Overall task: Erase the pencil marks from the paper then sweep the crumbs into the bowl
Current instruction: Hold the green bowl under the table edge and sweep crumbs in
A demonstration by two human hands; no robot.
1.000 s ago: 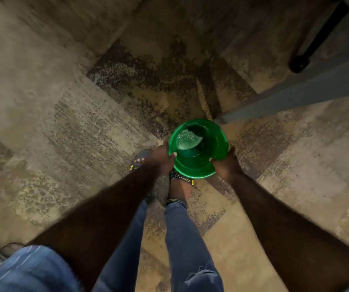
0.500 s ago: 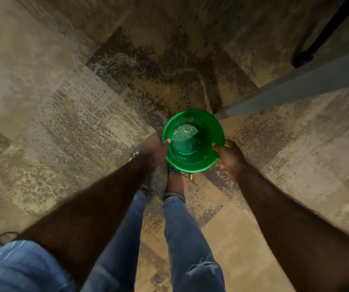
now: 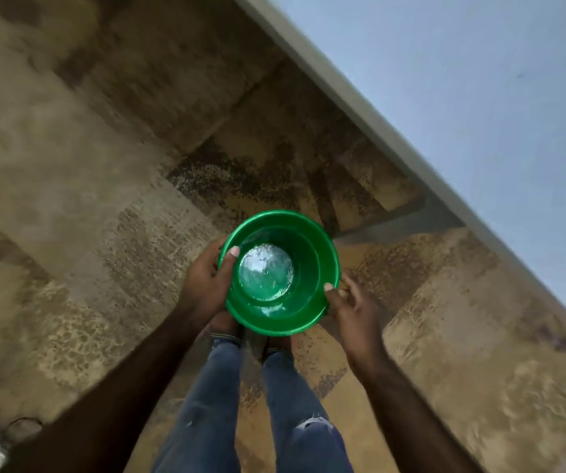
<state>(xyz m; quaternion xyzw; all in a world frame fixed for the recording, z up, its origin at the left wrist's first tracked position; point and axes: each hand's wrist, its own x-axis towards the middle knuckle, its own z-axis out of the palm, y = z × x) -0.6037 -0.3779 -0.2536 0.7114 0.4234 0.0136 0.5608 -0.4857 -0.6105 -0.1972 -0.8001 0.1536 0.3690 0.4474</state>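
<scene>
- Carry the green bowl [image 3: 279, 273] level toward the light blue table [image 3: 479, 97], up and to the right of it.
- Left hand [image 3: 206, 285] grips the rim, thumb hooked inside.
- Right hand [image 3: 351, 307] holds the opposite rim, thumb on the edge, fingers loosely spread.

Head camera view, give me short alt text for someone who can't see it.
A person standing on patterned carpet holds a green bowl at its rim with the left hand and right hand, above their jeans-clad legs. A pale grey table fills the upper right.
</scene>
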